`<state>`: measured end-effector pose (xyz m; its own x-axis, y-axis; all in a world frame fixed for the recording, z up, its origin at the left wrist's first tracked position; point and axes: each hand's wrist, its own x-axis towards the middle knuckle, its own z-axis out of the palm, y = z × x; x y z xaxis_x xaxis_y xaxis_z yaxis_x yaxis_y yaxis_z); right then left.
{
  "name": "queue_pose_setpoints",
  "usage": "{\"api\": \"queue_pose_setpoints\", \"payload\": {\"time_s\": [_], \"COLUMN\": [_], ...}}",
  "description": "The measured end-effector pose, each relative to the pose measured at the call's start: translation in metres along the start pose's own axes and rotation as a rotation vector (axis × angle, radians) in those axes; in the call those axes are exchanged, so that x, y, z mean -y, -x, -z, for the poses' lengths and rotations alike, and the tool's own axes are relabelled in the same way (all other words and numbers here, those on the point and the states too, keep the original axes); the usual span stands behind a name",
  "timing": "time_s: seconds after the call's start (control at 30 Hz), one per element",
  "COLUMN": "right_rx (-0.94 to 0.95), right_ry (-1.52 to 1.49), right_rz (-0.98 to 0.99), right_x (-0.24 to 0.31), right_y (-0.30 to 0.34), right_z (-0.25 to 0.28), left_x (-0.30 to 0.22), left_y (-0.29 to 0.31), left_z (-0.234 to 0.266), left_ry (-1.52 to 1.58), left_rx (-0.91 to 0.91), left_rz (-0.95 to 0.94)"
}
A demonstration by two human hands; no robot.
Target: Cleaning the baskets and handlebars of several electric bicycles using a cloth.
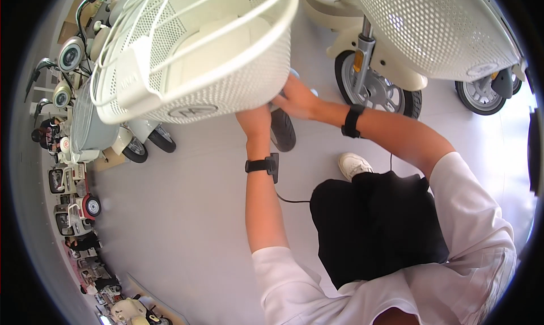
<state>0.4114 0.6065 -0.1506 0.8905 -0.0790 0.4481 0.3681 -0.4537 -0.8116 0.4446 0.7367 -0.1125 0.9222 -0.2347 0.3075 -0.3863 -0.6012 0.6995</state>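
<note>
Basket (243, 78) looks plastic, smooth and perforated
The tyre (283, 131) is matt rubber, the fork (363, 61) shiny metal, the floor (187, 211) smooth with a sheen; trousers (374, 226) are matt cloth.

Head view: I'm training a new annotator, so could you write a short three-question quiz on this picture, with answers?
1. Multiple choice: What colour are the two wristbands?
A) white
B) black
C) red

2. True or false: The left hand is partly hidden by the cream basket.

3. Short answer: Which of the wearer's own hands shows higher in the picture?

Key:
1. B
2. True
3. The right hand
</note>
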Motion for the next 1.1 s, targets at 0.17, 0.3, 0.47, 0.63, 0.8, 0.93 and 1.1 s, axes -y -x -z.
{"api": "queue_pose_setpoints", "payload": {"time_s": [0.17, 0.3, 0.47, 0.63, 0.8, 0.93, 1.1], "right_rx": [0.159, 0.020, 0.249, 0.340, 0.380, 0.363, 0.411], "right_ry": [-0.132, -0.031, 0.147, 0.156, -0.017, -0.044, 0.021], "right_rz": [-0.184, -0.079, -0.173, -0.183, -0.160, -0.178, -0.197], "right_x": [-0.015, -0.011, 0.033, 0.040, -0.024, -0.013, 0.017], "right_y": [-0.017, -0.039, -0.037, -0.031, 0.008, -0.007, -0.042], "right_z": [-0.016, 0.001, 0.047, 0.025, 0.008, 0.016, 0.029], "left_x": [0.076, 0.084, 0.073, 0.046, 0.010, 0.042, 0.094], "left_y": [-0.026, -0.083, -0.061, 0.003, 0.035, 0.012, -0.030], "left_z": [0.006, 0.008, -0.007, -0.008, -0.026, -0.020, 0.006], "left_ry": [-0.217, -0.244, -0.138, -0.155, -0.366, -0.190, -0.154], "left_rx": [0.076, 0.175, 0.223, 0.034, -0.220, -0.137, 0.053], "left_rz": [-0.262, -0.149, 0.020, -0.214, -0.240, -0.245, -0.238]}}
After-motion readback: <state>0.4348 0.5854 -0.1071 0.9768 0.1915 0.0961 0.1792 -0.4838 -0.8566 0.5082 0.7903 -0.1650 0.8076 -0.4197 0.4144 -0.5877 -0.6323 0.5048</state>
